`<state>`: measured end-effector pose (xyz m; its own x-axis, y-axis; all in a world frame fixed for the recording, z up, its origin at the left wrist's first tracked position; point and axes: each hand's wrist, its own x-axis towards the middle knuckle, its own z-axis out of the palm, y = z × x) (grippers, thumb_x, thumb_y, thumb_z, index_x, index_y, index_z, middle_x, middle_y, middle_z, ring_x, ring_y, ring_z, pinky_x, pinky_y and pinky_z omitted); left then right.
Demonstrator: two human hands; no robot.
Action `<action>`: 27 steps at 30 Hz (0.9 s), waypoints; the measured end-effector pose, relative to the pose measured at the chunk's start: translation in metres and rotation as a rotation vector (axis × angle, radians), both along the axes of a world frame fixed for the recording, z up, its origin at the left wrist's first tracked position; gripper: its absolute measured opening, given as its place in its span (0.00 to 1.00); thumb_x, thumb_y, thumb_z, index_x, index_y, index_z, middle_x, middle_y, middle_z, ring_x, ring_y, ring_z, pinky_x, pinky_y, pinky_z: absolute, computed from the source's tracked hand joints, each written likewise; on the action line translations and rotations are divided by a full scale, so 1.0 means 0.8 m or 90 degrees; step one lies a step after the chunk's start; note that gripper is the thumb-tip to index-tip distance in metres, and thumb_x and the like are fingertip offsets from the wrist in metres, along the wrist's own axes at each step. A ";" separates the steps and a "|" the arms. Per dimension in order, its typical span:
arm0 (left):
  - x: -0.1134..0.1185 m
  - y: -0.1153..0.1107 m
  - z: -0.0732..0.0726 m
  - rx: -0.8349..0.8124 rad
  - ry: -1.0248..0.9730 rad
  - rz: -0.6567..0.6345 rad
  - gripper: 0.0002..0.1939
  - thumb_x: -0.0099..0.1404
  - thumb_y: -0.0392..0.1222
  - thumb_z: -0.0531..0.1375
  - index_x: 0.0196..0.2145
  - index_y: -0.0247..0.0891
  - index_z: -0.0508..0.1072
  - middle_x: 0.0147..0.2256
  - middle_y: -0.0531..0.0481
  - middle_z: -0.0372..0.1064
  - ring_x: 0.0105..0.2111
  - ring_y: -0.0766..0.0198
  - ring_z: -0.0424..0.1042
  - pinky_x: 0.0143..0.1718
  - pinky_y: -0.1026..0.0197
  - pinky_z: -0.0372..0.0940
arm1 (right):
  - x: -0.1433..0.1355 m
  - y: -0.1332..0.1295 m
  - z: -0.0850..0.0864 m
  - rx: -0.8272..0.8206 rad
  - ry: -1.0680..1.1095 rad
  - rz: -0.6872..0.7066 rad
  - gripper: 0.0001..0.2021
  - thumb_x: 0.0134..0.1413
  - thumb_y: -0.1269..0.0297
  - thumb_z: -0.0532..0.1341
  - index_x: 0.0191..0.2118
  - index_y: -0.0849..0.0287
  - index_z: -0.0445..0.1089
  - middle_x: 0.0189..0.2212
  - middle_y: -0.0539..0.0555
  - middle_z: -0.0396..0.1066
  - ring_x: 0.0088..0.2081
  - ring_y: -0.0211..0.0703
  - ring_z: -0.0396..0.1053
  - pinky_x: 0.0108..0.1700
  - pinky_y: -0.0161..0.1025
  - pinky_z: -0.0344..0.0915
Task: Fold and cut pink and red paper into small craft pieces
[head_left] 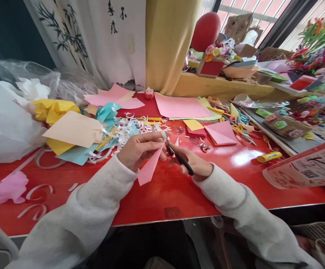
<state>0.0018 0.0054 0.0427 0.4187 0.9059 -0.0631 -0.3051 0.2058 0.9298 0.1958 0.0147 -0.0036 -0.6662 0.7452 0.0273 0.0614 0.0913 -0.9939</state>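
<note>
Both hands [132,152] close together, forearms [95,198] angled inward.

不 [123,14] and 痕 [113,27] on white curtain [103,59], QR code [309,174] on cup [280,175]

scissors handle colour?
Black scissors handle; shows best in the head view, the only one.

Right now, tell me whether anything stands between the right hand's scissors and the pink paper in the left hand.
Nothing visible separates the scissors in the right hand from the pink paper; the blades lie near its upper end. Fingertips of the left hand are close beside the blades; whether they touch cannot be told.
</note>
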 end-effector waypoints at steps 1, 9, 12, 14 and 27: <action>0.000 0.000 0.000 -0.007 0.004 0.001 0.15 0.52 0.31 0.60 0.40 0.33 0.74 0.24 0.53 0.69 0.20 0.70 0.70 0.26 0.66 0.68 | 0.000 0.002 -0.001 0.009 -0.015 -0.003 0.48 0.30 0.44 0.66 0.60 0.54 0.50 0.50 0.58 0.58 0.46 0.43 0.58 0.41 0.38 0.62; 0.009 0.004 -0.011 -0.040 0.032 0.044 0.11 0.55 0.40 0.61 0.37 0.33 0.72 0.21 0.54 0.66 0.16 0.71 0.67 0.19 0.66 0.68 | -0.004 0.000 0.003 0.104 -0.117 -0.066 0.53 0.28 0.43 0.66 0.63 0.54 0.44 0.54 0.60 0.56 0.53 0.50 0.56 0.53 0.47 0.55; 0.008 0.006 -0.017 -0.048 -0.024 0.008 0.09 0.57 0.39 0.60 0.35 0.33 0.72 0.20 0.55 0.66 0.14 0.73 0.65 0.17 0.67 0.66 | -0.005 -0.003 0.007 0.175 -0.172 -0.129 0.56 0.26 0.43 0.67 0.63 0.54 0.42 0.54 0.61 0.54 0.55 0.53 0.52 0.57 0.51 0.50; 0.006 0.007 -0.018 -0.068 -0.050 -0.026 0.08 0.58 0.40 0.60 0.36 0.35 0.72 0.21 0.56 0.66 0.15 0.74 0.65 0.18 0.68 0.67 | -0.005 -0.004 0.009 0.216 -0.221 -0.144 0.58 0.25 0.42 0.66 0.63 0.56 0.40 0.54 0.62 0.53 0.57 0.57 0.49 0.58 0.55 0.45; 0.007 0.006 -0.013 -0.058 0.121 0.020 0.05 0.60 0.37 0.58 0.29 0.31 0.69 0.15 0.55 0.65 0.13 0.71 0.65 0.17 0.68 0.65 | -0.005 -0.010 0.009 0.473 -0.501 -0.247 0.58 0.26 0.48 0.68 0.63 0.65 0.40 0.49 0.64 0.54 0.48 0.55 0.52 0.54 0.55 0.49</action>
